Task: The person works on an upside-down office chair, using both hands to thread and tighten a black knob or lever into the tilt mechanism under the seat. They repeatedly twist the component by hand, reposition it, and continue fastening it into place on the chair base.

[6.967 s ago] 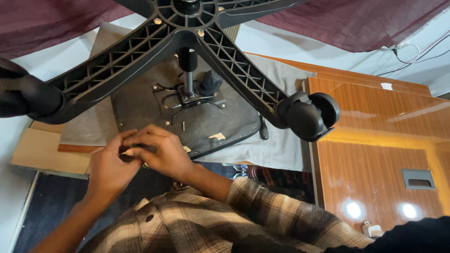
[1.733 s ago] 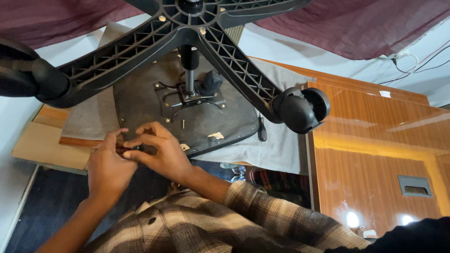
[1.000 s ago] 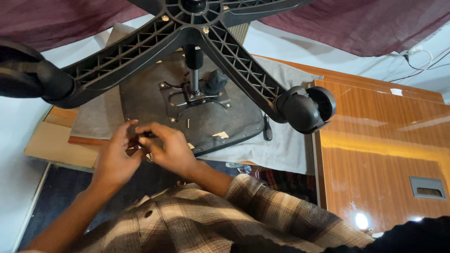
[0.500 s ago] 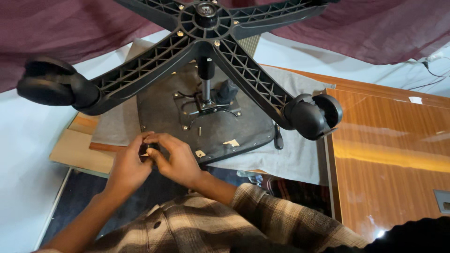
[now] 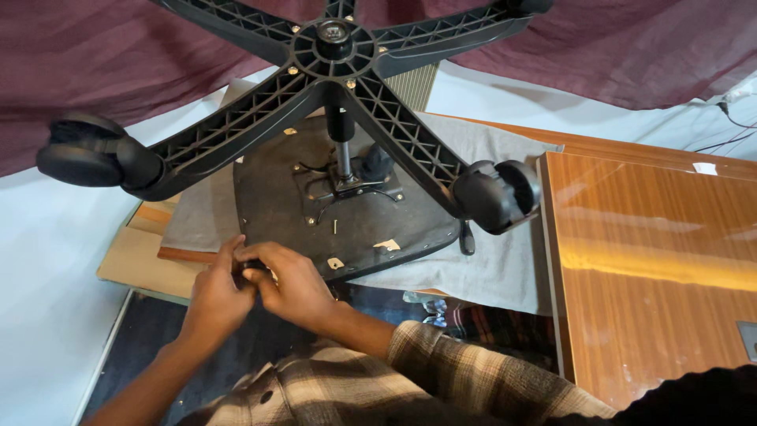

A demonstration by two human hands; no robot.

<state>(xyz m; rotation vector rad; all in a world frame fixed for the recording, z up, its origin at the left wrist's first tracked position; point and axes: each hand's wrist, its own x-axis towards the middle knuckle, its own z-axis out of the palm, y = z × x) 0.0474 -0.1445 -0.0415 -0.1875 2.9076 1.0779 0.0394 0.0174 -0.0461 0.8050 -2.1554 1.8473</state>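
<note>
small dark part (image 5: pixel 251 266) sitting at the near edge of the upturned office chair seat (image 5: pixel 347 229), left hand (image 5: pixel 217 296) and right hand (image 5: pixel 296 285) both pinching it with fingertips pressed together, five-star wheeled base (image 5: pixel 331 47) sticking up above, grey cloth (image 5: pixel 505 260) underneath.

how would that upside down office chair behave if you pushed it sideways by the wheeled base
The upside-down chair would probably tip rather than slide: its wide star base and castors sit high on a thin column. The grey cloth under the seat might bunch or slip. It looks rigid and fairly heavy.
</note>
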